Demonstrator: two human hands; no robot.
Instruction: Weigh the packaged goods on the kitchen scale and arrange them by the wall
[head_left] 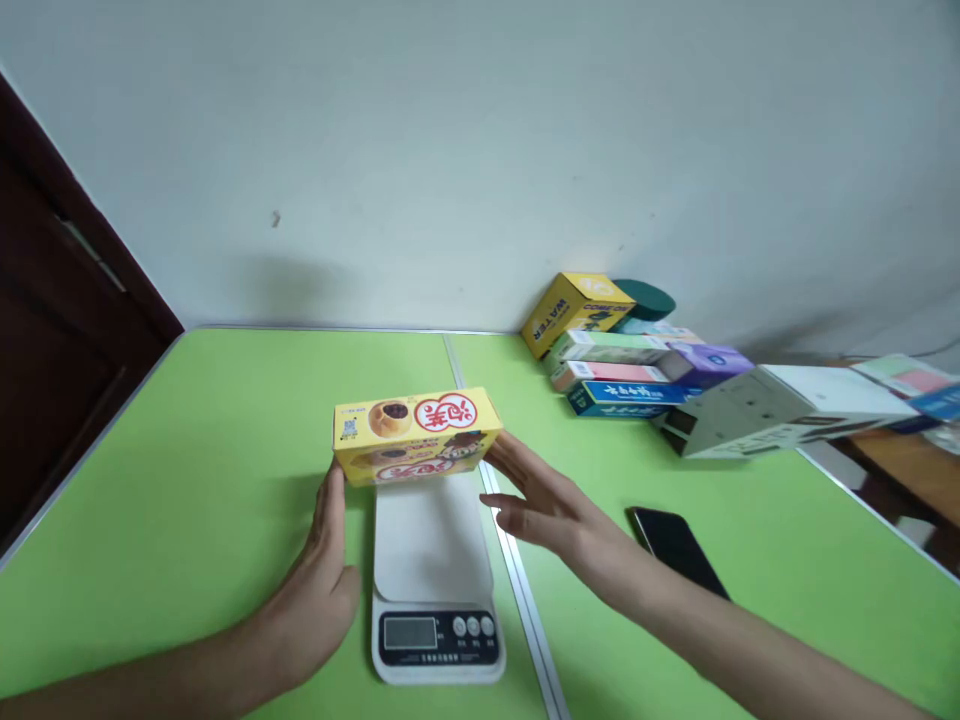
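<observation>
Spanning the gap between two hands, the yellow box (416, 435) sits over the far end of the scale (435, 545), its left end slightly lower than its right (whether its underside touches the scale, I cannot tell). The left hand (319, 590) presses its fingers against the box's left end, thumb held apart; the right hand (551, 510) has fingers at the right end, with its thumb and another finger spread free. Together they grasp the box between them. Nearer the viewer, the scale's display (410, 633) looks blank, beside three round buttons (474, 627). A metal strip (519, 590) runs along the green table (247, 400), just right of the scale. Beyond the right forearm lies a dark phone (679, 548), partly hidden by it. Farther back on the right, cartons crowd together: a yellow carton (555, 312), a blue carton (626, 393), a purple pack (705, 362) and a tilted white carton (795, 400). Behind rises a pale wall (450, 150).
</observation>
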